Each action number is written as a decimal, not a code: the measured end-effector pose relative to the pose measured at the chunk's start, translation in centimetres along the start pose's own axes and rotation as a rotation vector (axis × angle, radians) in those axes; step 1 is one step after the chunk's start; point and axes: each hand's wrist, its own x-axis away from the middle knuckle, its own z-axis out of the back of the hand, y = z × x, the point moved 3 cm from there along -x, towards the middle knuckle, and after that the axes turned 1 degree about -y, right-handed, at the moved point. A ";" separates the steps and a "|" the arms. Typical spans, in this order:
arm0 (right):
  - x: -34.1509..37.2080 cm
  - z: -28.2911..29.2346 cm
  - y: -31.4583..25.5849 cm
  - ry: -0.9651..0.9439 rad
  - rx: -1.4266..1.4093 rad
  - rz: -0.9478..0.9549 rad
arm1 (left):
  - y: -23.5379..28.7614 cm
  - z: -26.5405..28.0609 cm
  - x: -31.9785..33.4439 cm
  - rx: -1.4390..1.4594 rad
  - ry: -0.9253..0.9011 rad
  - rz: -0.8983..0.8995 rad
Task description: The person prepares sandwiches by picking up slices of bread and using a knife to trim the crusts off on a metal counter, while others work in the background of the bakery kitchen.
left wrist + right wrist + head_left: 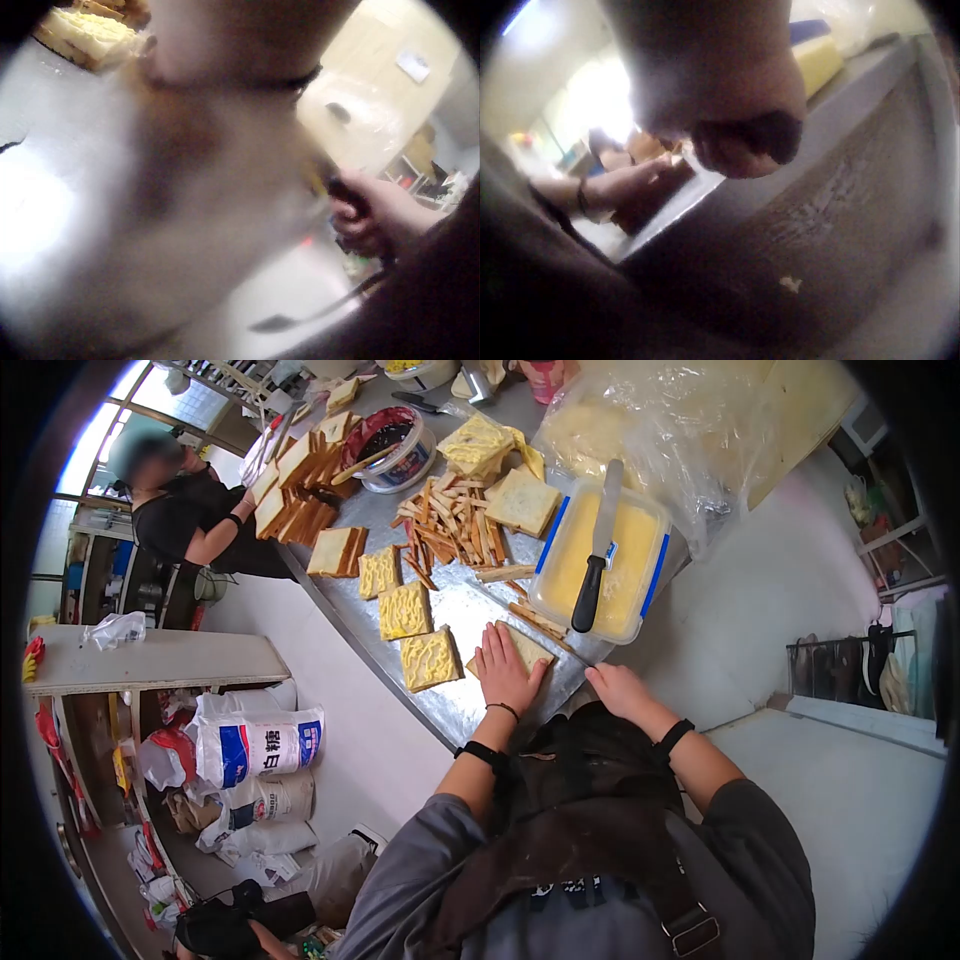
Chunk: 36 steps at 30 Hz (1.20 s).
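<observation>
My left hand rests flat with straight fingers on a sandwich bread slice near the table's front corner. Beside it my right hand grips the dark handle of a knife; its blade points toward the bread and the cut crust strips. The left wrist view also shows the right hand curled around that handle. Just left of the left hand lies a bread slice with yellow spread, with two more like it in a row behind.
A tub of yellow spread stands at the right with a black-handled spatula across it. Behind are a pile of crusts, bread stacks and a bucket of dark filling. Another person works at far left.
</observation>
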 end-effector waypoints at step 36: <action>5.5 -0.2 -3.1 -0.048 -0.061 -0.077 | -1.4 -0.3 1.6 0.019 0.032 -0.007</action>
